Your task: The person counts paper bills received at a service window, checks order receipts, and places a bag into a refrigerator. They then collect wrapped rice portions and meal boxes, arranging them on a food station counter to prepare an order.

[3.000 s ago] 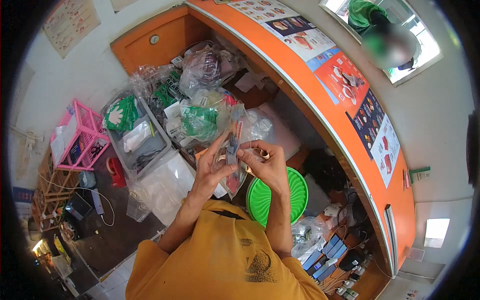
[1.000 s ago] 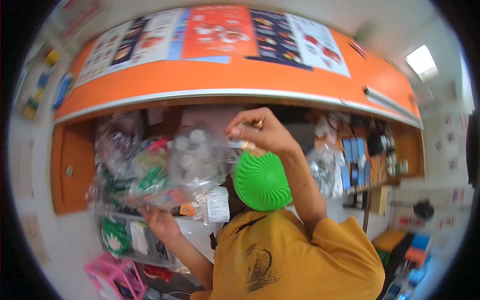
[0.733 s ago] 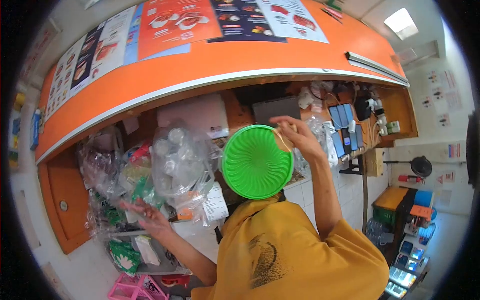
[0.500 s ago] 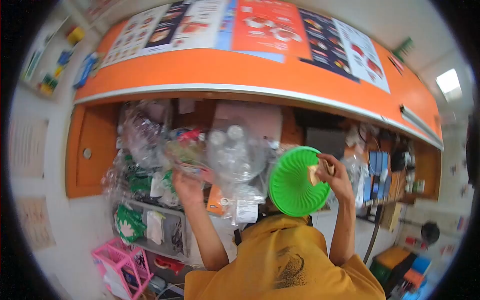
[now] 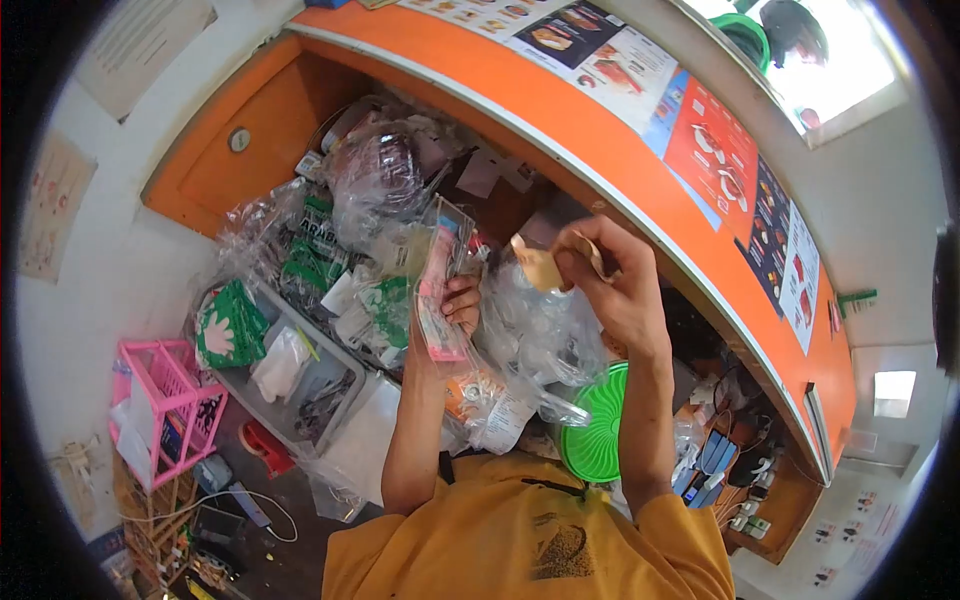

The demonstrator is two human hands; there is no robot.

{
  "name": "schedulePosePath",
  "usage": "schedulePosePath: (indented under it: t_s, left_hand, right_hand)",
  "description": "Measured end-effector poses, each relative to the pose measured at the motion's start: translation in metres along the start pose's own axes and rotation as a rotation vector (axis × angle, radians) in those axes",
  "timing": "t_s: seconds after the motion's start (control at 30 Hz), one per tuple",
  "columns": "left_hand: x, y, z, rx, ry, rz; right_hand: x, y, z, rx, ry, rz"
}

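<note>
My left hand [image 5: 461,305] is closed around a clear, flat plastic box [image 5: 440,275] with pink contents, raised above the cluttered shelf. What the pink contents are, I cannot make out. In my right hand [image 5: 622,290], thumb and fingers pinch a folded piece of tan paper [image 5: 541,268]. Between the hands and just beneath them lies a clear plastic bag of cups [image 5: 545,335]. A ribbed green round lid [image 5: 598,430] rests below my right forearm, partly covered by it.
An orange counter [image 5: 480,70] curves along the far side. Green packets [image 5: 310,260] and plastic wrap crowd the left. A grey tray [image 5: 335,400] holds a green glove packet [image 5: 230,325]. A pink basket [image 5: 165,410] stands lower left; blue objects [image 5: 712,465] and cables lie right.
The view has turned leftward. My left hand has lifted the plastic box from among the packages. My right hand, still pinching the tan paper, has moved off the green lid, over the bag of cups.
</note>
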State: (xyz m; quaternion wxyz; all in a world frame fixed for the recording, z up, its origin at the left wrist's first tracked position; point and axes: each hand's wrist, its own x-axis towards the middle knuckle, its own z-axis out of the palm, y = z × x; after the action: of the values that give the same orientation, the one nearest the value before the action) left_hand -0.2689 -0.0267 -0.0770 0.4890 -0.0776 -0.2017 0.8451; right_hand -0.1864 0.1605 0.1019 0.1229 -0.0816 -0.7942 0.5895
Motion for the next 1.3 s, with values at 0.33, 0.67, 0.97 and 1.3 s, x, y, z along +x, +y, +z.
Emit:
schedulePosePath:
  t_s: [0.33,0.67,0.97,1.3]
  left_hand:
    - [-0.048,0.011,0.028,0.297,0.079,0.191]
    - [-0.098,0.001,0.005,0.159,0.01,0.241]
    - [-0.101,-0.012,0.021,0.418,0.085,0.287]
    - [-0.091,-0.037,0.019,0.949,0.399,0.742]
  right_hand:
    - [0.035,0.018,0.018,0.048,-0.033,0.074]
    - [0.016,0.003,0.016,0.074,-0.171,0.116]
    - [0.016,0.011,0.058,0.2,-0.456,0.14]
    - [-0.015,-0.013,0.112,-0.123,-0.398,-0.215]
